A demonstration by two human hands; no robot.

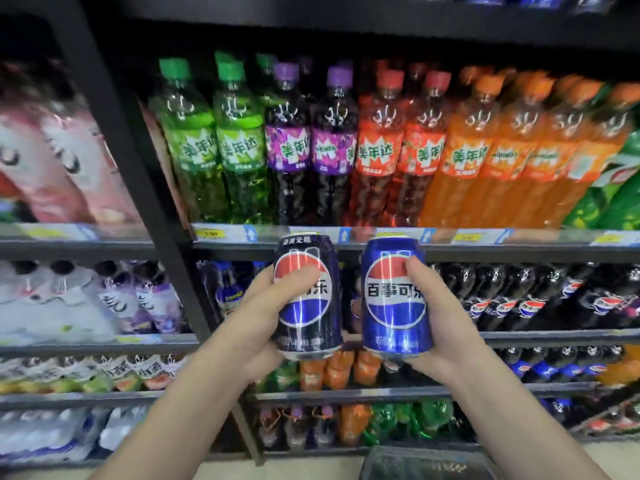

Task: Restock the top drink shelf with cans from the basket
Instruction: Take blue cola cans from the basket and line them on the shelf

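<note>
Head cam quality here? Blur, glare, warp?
Head view: both cans sharp, white glare streaks down the black can and the blue can; orange bottles at right and pink packs at left smeared; shelf rail bows from wide-angle warp.

Glossy metal black can [306,299], glossy blue can [394,296], shiny clear plastic bottles [377,147]

You face a dark metal shelving unit [381,247] stocked in tiers. Upper tier: green, purple, red and orange soda bottles [311,143] upright in a row. Yellow price tags [207,233] line the shelf edge. A black upright post [138,174] divides the bays. A strip of pale floor [294,469] shows at the bottom.
</note>
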